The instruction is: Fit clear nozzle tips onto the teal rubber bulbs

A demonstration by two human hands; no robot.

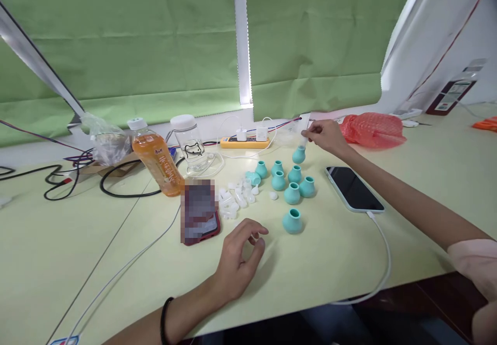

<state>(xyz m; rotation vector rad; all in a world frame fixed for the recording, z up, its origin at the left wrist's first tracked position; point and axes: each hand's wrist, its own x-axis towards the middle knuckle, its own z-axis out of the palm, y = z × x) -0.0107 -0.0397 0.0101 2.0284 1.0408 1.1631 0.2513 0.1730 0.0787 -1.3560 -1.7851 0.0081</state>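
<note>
My right hand (325,135) reaches to the back of the table, its thumb and fingers pinched on a thin translucent white piece (305,129) whose kind I cannot make out. Just under that piece is a small teal rubbery pot (298,155); I cannot tell whether the two touch. Several more teal pots (292,194) stand upright in a group nearer to me, and one lies on its side (253,178). My left hand (243,259) rests near the front, fingers loosely curled and apart, holding nothing. Closest to it are a front teal pot (292,222) and a pile of small translucent white plastic pieces (237,196).
A charging phone (354,189) lies at right, a red-cased phone (201,215) at left. Behind stand an orange drink bottle (157,159), a clear water bottle (191,146), a yellow power strip (244,143) and a red plastic bag (373,129). Cables (132,194) cross the left side.
</note>
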